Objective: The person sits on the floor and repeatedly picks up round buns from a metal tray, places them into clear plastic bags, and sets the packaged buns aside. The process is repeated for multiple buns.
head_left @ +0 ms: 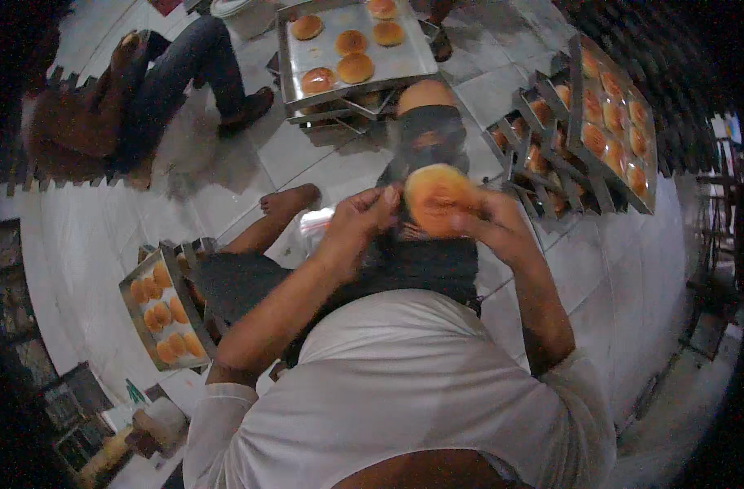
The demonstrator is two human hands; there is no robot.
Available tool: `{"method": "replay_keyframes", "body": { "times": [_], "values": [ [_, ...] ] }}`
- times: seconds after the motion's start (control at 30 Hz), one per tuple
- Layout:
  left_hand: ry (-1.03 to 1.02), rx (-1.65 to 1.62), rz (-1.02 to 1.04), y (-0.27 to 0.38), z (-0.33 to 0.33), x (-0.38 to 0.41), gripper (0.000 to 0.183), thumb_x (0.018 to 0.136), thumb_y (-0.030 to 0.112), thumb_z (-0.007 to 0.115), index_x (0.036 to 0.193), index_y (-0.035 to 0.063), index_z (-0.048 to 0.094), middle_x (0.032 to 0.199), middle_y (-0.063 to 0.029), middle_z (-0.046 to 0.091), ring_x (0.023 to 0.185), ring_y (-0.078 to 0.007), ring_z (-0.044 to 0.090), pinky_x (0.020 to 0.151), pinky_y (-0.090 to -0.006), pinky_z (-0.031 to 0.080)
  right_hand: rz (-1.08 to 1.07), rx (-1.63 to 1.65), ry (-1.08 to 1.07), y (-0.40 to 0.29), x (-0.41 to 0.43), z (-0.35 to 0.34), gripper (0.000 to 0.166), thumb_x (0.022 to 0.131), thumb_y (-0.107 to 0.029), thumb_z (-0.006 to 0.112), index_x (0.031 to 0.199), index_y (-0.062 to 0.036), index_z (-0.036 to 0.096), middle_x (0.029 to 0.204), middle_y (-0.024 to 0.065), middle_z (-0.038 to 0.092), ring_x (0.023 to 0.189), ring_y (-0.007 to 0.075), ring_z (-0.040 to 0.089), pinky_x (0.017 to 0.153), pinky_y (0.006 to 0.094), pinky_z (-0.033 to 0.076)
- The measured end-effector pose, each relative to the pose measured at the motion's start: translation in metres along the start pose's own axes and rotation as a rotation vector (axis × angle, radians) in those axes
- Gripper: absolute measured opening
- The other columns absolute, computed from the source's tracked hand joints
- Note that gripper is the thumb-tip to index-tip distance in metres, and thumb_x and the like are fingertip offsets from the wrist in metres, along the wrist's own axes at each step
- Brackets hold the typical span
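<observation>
A round golden-brown bun (439, 198), slightly blurred and perhaps in a clear wrapper, is held up over my lap. My right hand (494, 223) grips its right side with fingers and thumb. My left hand (372, 211) is just left of the bun, its thumb and fingertips pinched together; whether it holds an edge of thin film I cannot tell. Ahead of my knee, a metal tray (402, 70) bears several loose buns (354, 67) and rests on more trays. Between my legs lies a shiny plastic packet (315, 223), partly hidden by my left forearm.
Stacked metal trays of wrapped-looking buns (613, 116) stand at the right. Another stack with a bun-filled tray (164, 312) is at the left. A seated person in jeans (182, 73) is at the upper left, near a pale bucket (243, 15). The floor is tiled.
</observation>
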State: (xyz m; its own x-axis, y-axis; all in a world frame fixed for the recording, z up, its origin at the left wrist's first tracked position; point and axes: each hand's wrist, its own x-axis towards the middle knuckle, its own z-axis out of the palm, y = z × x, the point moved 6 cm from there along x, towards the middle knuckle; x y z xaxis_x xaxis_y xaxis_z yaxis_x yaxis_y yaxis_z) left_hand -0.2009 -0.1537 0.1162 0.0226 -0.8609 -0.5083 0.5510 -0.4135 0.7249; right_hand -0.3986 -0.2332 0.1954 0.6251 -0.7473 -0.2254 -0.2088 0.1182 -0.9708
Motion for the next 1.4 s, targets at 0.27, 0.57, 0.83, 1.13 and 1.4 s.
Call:
{"method": "replay_keyframes", "body": {
  "times": [0.27,0.57,0.83,1.13,1.4],
  "values": [
    [0.036,0.299,0.188,0.046,0.021,0.057,0.024,0.089,0.019,0.077,0.098,-0.0027,0.07,0.085,-0.0049,0.069,0.072,-0.0094,0.06,0.065,-0.0243,0.048,0.059,-0.119,0.238,0.039,0.047,-0.038,0.029,0.093,-0.027,0.071,0.102,0.0004,0.074,0.088,0.0039,0.071,0.078,0.0086,0.062,0.072,0.0251,0.049],
    [0.108,0.279,0.32,0.067,0.02,0.009,0.021,0.092,0.02,0.074,0.092,0.0001,0.067,0.083,-0.003,0.067,0.075,-0.0086,0.06,0.068,-0.0229,0.047,0.069,0.499,0.314,0.034,0.031,-0.02,0.015,0.089,-0.016,0.073,0.093,-0.0021,0.07,0.084,0.0021,0.067,0.071,0.008,0.059,0.065,0.0224,0.046],
    [-0.165,0.468,0.372,0.085,0.049,0.003,0.02,0.096,0.019,0.068,0.09,0.0009,0.062,0.082,0.0004,0.063,0.077,-0.0063,0.057,0.068,-0.0227,0.045,-0.18,0.481,-0.098,-0.022,0.038,-0.002,0.038,0.081,-0.015,0.078,0.113,-0.0021,0.062,0.101,0.0067,0.065,0.087,0.013,0.064,0.082,0.0262,0.052],
    [-0.124,0.334,0.22,0.061,0.028,0.008,0.021,0.098,0.023,0.065,0.091,0.0039,0.061,0.082,0.0028,0.06,0.074,-0.0037,0.052,0.065,-0.0214,0.042,0.055,0.511,0.312,0.06,-0.003,-0.074,0.037,0.083,-0.012,0.076,0.115,0.0003,0.065,0.1,0.007,0.067,0.088,0.012,0.065,0.079,0.0268,0.054],
    [-0.059,0.418,0.259,0.043,0.024,0.017,0.02,0.098,0.026,0.064,0.095,0.0063,0.063,0.085,0.0039,0.059,0.079,-0.005,0.053,0.067,-0.0219,0.043,0.123,0.573,0.375,0.057,-0.01,-0.02,0.033,0.093,-0.029,0.07,0.114,-0.0031,0.069,0.103,0.0032,0.071,0.087,0.0125,0.065,0.074,0.0235,0.052]
  ]
}}
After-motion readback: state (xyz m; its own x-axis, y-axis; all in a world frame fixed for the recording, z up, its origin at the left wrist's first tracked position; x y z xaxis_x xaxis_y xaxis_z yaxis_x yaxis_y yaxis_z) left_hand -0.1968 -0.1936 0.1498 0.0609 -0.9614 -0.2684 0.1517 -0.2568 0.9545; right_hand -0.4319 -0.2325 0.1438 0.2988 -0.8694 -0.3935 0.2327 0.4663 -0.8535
